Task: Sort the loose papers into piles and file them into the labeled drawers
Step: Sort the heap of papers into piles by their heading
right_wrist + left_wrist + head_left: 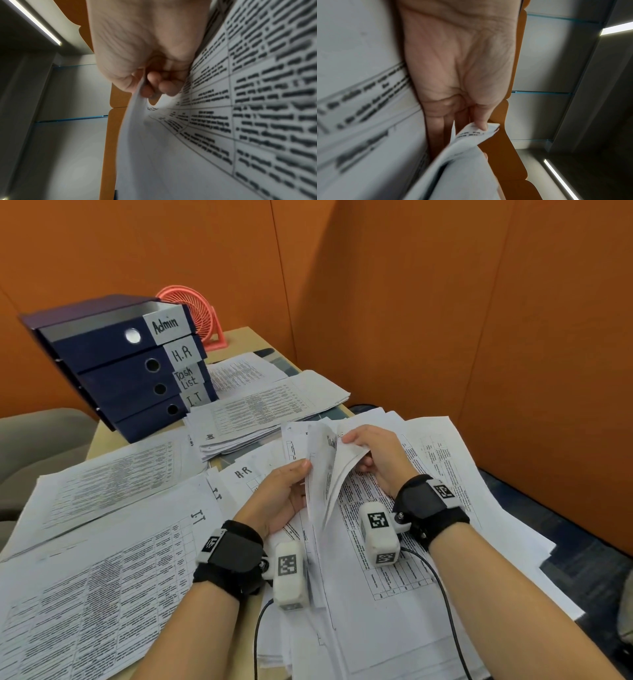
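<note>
— Item one, left hand point(279, 498)?
— Thumb pinching the lifted sheet point(329, 470) at its left edge; sheet stands bowed between both hands, long axis running away from the person, over the loose heap point(394, 542) at the desk's near right edge.
— Item two, right hand point(375, 455)?
— Fingers curled, clamped on the sheet's far corner.
— Destination?
— Probably the piles, left; binders point(137, 364) at the far left corner.

Paper piles point(102, 542) crowd the desk, the stacked binders point(137, 364) and pink fan point(202, 313) block the far-left corner, only air above stays open.
</note>
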